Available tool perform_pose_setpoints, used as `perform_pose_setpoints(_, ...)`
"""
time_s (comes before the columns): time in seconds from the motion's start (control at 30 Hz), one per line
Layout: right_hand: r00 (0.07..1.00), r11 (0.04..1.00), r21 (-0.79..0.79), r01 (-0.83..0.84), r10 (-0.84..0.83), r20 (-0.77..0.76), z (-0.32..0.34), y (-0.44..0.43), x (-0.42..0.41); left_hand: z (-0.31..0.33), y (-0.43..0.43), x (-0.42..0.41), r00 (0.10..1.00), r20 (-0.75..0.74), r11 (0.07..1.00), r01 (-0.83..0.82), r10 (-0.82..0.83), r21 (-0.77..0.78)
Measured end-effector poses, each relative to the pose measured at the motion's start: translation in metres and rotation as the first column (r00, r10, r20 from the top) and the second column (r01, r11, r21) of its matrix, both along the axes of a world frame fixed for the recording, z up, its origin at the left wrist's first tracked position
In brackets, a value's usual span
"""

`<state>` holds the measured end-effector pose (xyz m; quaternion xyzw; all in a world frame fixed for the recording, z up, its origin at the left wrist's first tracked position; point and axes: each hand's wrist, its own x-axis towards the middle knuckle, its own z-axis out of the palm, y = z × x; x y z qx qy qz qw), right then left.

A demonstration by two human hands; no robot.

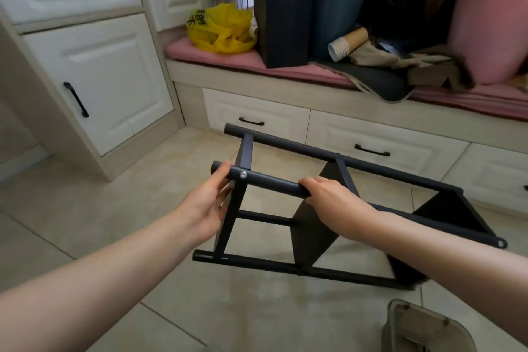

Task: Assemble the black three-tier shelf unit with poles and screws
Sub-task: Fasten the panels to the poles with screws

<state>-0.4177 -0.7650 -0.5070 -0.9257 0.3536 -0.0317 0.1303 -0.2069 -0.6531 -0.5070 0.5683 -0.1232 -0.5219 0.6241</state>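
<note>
The black three-tier shelf unit [310, 234] lies on its side on the tiled floor, its poles running left to right with three black panels between them. A silver screw [243, 175] shows in the near upper pole [271, 181] where the left panel meets it. My left hand [210, 203] grips that pole's left end, thumb on top and fingers under it. My right hand [328, 197] is wrapped over the same pole further right, near the middle panel. The pole's stretch behind my right forearm is hidden.
A white cabinet [94, 77] stands at the left. A window bench with drawers [371, 148] runs behind the shelf, loaded with a yellow bag [223, 28], a black box [283, 8], paper cups [347, 43] and a pink bucket [491, 28]. A grey object [423, 328] lies at bottom right.
</note>
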Motion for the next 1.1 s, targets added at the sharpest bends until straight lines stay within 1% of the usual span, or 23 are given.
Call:
perform_pose_setpoints(0.13, 0.992, 0.999, -0.034, 0.043, -0.038, 0.122, 0.029, -0.014, 0.002, 0.053, -0.027, -0.001, 0.992, 0.119, 0.998, 0.045, -0.039, -0.050)
perform_pose_setpoints(0.27, 0.980, 0.995, -0.015, 0.096, -0.092, 0.176, 0.056, -0.025, 0.012, 0.101, -0.051, -0.003, 0.980, 0.199, 0.998, -0.005, 0.017, -0.062)
perform_pose_setpoints(0.33, 0.973, 0.994, -0.003, 0.107, -0.104, 0.204, 0.068, -0.027, 0.017, 0.121, -0.061, -0.004, 0.970, 0.239, 0.995, -0.025, 0.047, -0.094)
perform_pose_setpoints(0.47, 0.951, 0.989, 0.055, 0.136, -0.146, 0.272, 0.088, -0.025, 0.025, 0.150, -0.077, -0.007, 0.922, 0.344, 0.974, -0.117, 0.180, -0.195)
perform_pose_setpoints(0.63, 0.900, 0.968, 0.187, 0.170, -0.230, 0.371, 0.102, -0.019, 0.041, 0.179, -0.087, -0.013, 0.874, 0.410, 0.945, -0.147, 0.262, -0.291)
perform_pose_setpoints(0.73, 0.853, 0.944, 0.291, 0.155, -0.277, 0.443, 0.106, -0.013, 0.049, 0.188, -0.089, -0.016, 0.803, 0.528, 0.943, -0.117, 0.275, -0.312)
perform_pose_setpoints(0.83, 0.774, 0.895, 0.429, 0.117, -0.353, 0.525, 0.104, -0.001, 0.048, 0.185, -0.081, -0.023, 0.676, 0.700, 0.949, 0.002, 0.232, -0.316)
perform_pose_setpoints(0.9, 0.739, 0.853, 0.517, 0.066, -0.390, 0.549, 0.103, 0.008, 0.044, 0.178, -0.074, -0.028, 0.603, 0.756, 0.939, 0.032, 0.254, -0.342)
perform_pose_setpoints(0.93, 0.736, 0.843, 0.536, 0.044, -0.390, 0.553, 0.102, 0.013, 0.042, 0.175, -0.070, -0.031, 0.583, 0.765, 0.932, 0.039, 0.272, -0.361)
perform_pose_setpoints(1.0, 0.763, 0.841, 0.541, 0.015, -0.359, 0.538, 0.100, 0.019, 0.035, 0.171, -0.061, -0.036, 0.554, 0.781, 0.918, 0.075, 0.287, -0.390)
perform_pose_setpoints(1.07, 0.801, 0.874, 0.486, 0.003, -0.294, 0.522, 0.099, 0.020, 0.023, 0.167, -0.051, -0.042, 0.516, 0.809, 0.904, 0.140, 0.282, -0.404)
perform_pose_setpoints(1.1, 0.805, 0.897, 0.441, 0.011, -0.270, 0.528, 0.099, 0.018, 0.015, 0.164, -0.047, -0.044, 0.501, 0.816, 0.895, 0.160, 0.289, -0.415)
